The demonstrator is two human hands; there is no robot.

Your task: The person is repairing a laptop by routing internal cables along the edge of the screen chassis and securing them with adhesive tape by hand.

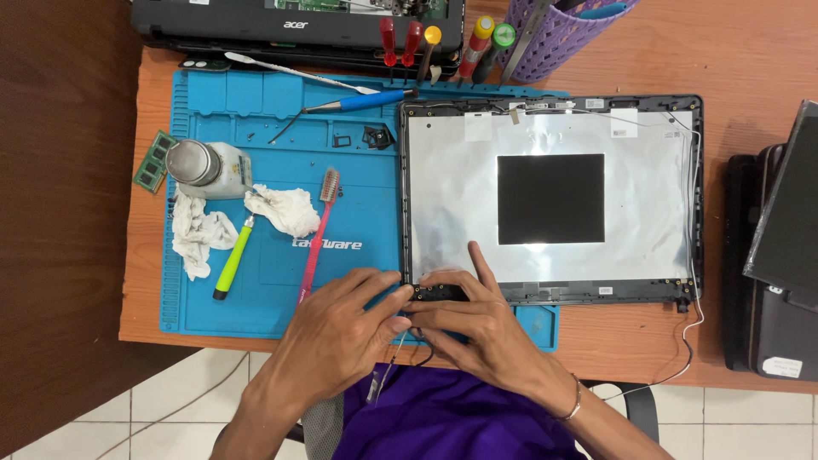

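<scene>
A laptop lid back cover (443, 204) lies open side up on the desk, silver foil inside with a black square (550, 198) in the middle. My left hand (341, 332) and my right hand (477, 328) meet at its near-left corner. Together their fingers pinch a small dark part (437, 294) at the hinge corner, and my right index finger rests on the foil. A thin cable (400, 345) hangs down from between my hands.
A blue work mat (256, 111) holds a pink toothbrush (317, 234), a green-handled tool (232, 258), white tissues (281, 209), a metal-topped bottle (204, 168) and a blue-handled tool (358, 102). Screwdrivers (409, 43), a purple basket (562, 30) and another laptop (298, 21) sit at the back, dark devices (771, 273) on the right.
</scene>
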